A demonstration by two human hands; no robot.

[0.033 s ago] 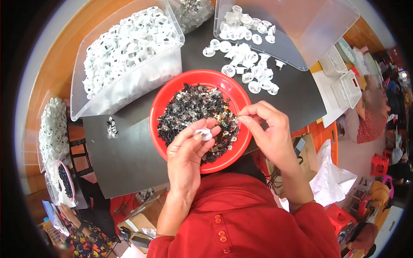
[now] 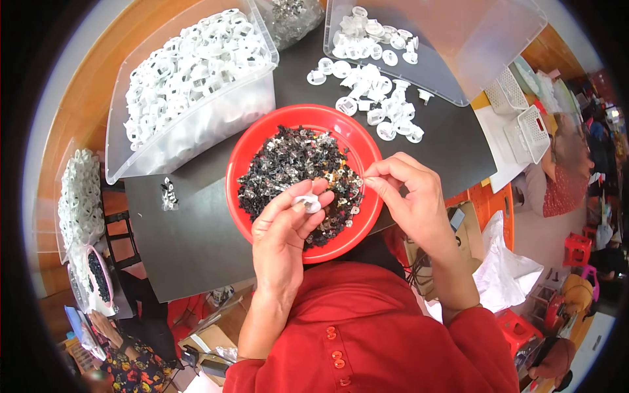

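Observation:
My left hand [image 2: 278,226] is closed over the near side of the bowl, holding a small white round plastic part [image 2: 309,204] between thumb and fingers. Above the bowl's right rim, my right hand [image 2: 409,196] is in a pinch, thumb and forefinger pressed together. Whatever sits at those fingertips is too small to name. Beneath both hands is a red plastic bowl [image 2: 238,154], heaped with tiny black and metallic parts [image 2: 282,164]; my left hand hides some of them.
A clear bin [image 2: 190,150] full of white parts stands at the back left. Loose white parts [image 2: 386,108] lie at the back right, beside a tipped clear bin [image 2: 452,39]. A small bag [image 2: 170,196] rests on the dark table [image 2: 177,249]. Another person's hand [image 2: 105,327] shows lower left.

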